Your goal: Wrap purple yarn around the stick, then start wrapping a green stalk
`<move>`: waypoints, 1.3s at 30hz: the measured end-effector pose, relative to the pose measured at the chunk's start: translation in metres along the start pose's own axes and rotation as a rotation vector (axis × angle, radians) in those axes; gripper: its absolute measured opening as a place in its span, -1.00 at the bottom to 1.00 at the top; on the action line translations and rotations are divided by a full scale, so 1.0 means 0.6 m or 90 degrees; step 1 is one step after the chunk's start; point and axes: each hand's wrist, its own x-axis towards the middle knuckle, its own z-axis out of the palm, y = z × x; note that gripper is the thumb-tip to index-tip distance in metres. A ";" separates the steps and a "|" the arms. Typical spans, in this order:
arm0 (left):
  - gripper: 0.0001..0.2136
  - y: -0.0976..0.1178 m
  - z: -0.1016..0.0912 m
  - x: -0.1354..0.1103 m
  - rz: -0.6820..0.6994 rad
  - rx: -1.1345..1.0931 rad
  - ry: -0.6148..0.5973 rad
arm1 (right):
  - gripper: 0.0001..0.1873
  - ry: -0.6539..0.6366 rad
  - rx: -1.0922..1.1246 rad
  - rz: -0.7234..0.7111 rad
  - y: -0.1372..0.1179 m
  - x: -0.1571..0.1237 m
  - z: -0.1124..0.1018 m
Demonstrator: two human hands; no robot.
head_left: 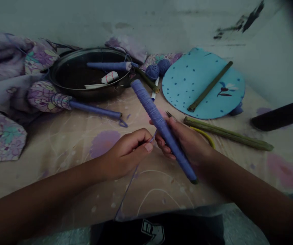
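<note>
Head view: right hand [189,139] curled around blue-wrapped stick [153,111], held tilted over cloth-covered desk [69,144]. Left hand [127,153], nearly closed, pinched blue yarn [126,191] just beside stick; yarn trailed down toward front edge. Green stick [228,134] lay near right hand, dark pan [71,69] farther back left.

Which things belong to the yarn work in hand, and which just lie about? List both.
Seemingly in the job: yarn-wrapped stick in the right hand, blue yarn strand in the left hand, blue yarn balls.

Probably just lying about: black pan, turquoise dotted mat, floral cloth.
</note>
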 end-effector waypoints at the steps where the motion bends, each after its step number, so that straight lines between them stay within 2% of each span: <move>1: -0.84 -0.004 0.002 0.001 0.004 -0.012 0.006 | -0.69 0.001 0.003 0.013 0.000 0.001 -0.001; 6: -0.86 -0.032 0.013 0.005 0.044 -0.146 -0.011 | -0.77 -0.055 -0.001 0.045 0.000 0.005 -0.008; 8: -0.85 -0.044 0.016 0.005 0.033 -0.127 -0.015 | -0.74 -0.071 -0.014 0.068 0.001 0.007 -0.011; 11: -0.84 -0.056 0.019 0.005 -0.029 -0.103 0.058 | -0.72 -0.054 -0.041 0.058 0.000 0.011 -0.017; 14: -0.85 -0.059 0.023 0.009 -0.118 -0.266 0.099 | -0.69 -0.021 -0.072 0.022 -0.003 0.013 -0.019; 17: -0.84 -0.055 0.024 0.013 -0.243 -0.420 0.051 | -0.69 0.037 -0.171 0.030 -0.009 0.013 -0.017; 19: -0.87 -0.052 0.025 0.014 -0.298 -0.461 0.014 | -0.70 0.087 -0.265 0.037 -0.012 0.012 -0.014; 23: -0.89 -0.049 0.029 0.012 -0.292 -0.451 0.006 | -0.75 0.122 -0.350 0.028 -0.013 0.010 -0.008; 27: -0.85 -0.048 0.037 0.009 -0.270 -0.379 -0.001 | -0.76 0.156 -0.367 0.044 -0.017 0.005 -0.007; 29: -0.81 -0.046 0.040 0.009 -0.255 -0.332 0.011 | -0.76 0.157 -0.437 0.045 -0.021 0.003 -0.008; 31: -0.79 -0.045 0.042 0.009 -0.237 -0.306 0.022 | -0.77 0.141 -0.559 -0.001 -0.023 0.002 -0.010; 34: -0.78 -0.046 0.042 0.009 -0.218 -0.327 0.029 | -0.77 0.120 -0.717 -0.142 -0.018 0.005 -0.014; 36: -0.80 -0.047 0.041 0.010 -0.220 -0.339 0.030 | -0.75 0.112 -0.771 -0.205 -0.010 0.007 -0.017; 39: -0.80 -0.048 0.041 0.011 -0.234 -0.345 0.034 | -0.73 0.111 -0.846 -0.254 0.002 0.007 -0.017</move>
